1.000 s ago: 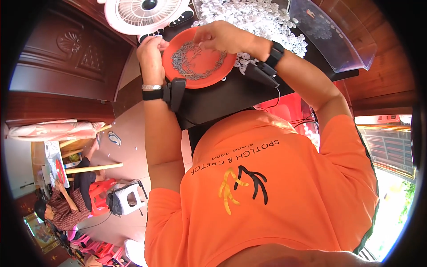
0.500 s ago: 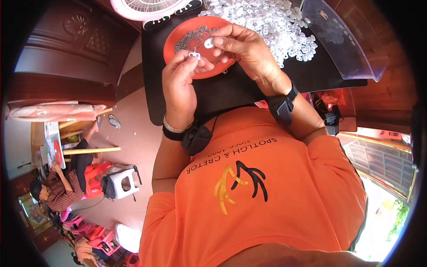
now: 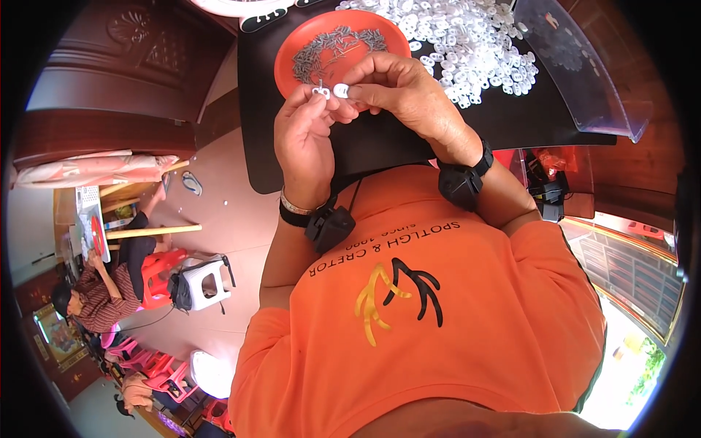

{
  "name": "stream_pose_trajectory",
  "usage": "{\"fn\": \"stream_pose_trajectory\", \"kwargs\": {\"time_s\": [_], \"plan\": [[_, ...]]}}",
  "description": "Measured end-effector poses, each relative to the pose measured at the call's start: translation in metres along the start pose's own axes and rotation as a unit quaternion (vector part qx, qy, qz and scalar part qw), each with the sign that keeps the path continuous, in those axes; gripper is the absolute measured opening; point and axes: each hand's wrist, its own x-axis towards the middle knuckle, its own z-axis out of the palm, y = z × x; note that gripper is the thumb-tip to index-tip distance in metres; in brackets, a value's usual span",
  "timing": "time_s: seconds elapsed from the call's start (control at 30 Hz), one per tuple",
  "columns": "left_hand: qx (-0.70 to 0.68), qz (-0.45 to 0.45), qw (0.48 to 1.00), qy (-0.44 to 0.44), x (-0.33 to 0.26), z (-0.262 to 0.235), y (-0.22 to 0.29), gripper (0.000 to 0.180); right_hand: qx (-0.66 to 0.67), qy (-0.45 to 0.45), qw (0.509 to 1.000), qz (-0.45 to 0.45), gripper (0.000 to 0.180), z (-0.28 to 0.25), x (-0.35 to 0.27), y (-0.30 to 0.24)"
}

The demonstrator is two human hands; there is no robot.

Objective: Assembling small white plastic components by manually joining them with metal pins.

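Over the near edge of a red plate [image 3: 286, 50], both my hands are raised close together. My left hand [image 3: 305, 139] pinches a small white plastic piece with holes [image 3: 317, 93] between thumb and fingertips, and a grey screw [image 3: 321, 82] stands up from it. In the fingertips of my right hand [image 3: 409, 95] is a second white piece, a rounded oval one [image 3: 340, 90], held just beside the first with a narrow gap. Many loose grey screws [image 3: 310, 60] lie on the plate. Beyond my right hand spreads a heap of white plastic pieces [image 3: 467, 55].
The black tabletop [image 3: 274, 146] carries the plate and heap. A clear plastic bin [image 3: 591, 84] lies tilted at the right. A white fan base [image 3: 241, 6] stands at the far left edge. Another person [image 3: 106, 299] sits at the left near a white stool [image 3: 208, 286].
My right hand has come down and left, bringing its white piece beside the one in my left hand. The whole view has shifted slightly.
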Motion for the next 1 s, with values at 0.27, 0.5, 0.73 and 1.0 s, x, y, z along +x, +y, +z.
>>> {"fn": "stream_pose_trajectory", "kwargs": {"time_s": [0.27, 0.5, 0.73, 1.0], "plan": [[0.021, -0.007, 1.000, -0.014, 0.003, 0.004, 0.000, 0.018, 0.029, -0.022, 0.999, -0.006, 0.005, -0.001, 0.002, 0.001], [0.089, -0.046, 0.995, 0.011, 0.001, 0.010, 0.008, 0.017, 0.098, 0.020, 0.994, 0.051, 0.014, -0.010, 0.010, 0.011], [0.174, -0.072, 0.982, 0.020, -0.001, 0.014, 0.011, 0.020, 0.091, 0.013, 0.995, 0.032, 0.015, -0.009, 0.009, 0.010], [0.182, -0.075, 0.980, 0.031, -0.002, 0.013, 0.009, 0.019, 0.033, 0.033, 0.999, 0.002, 0.012, -0.005, 0.006, 0.005]]}}
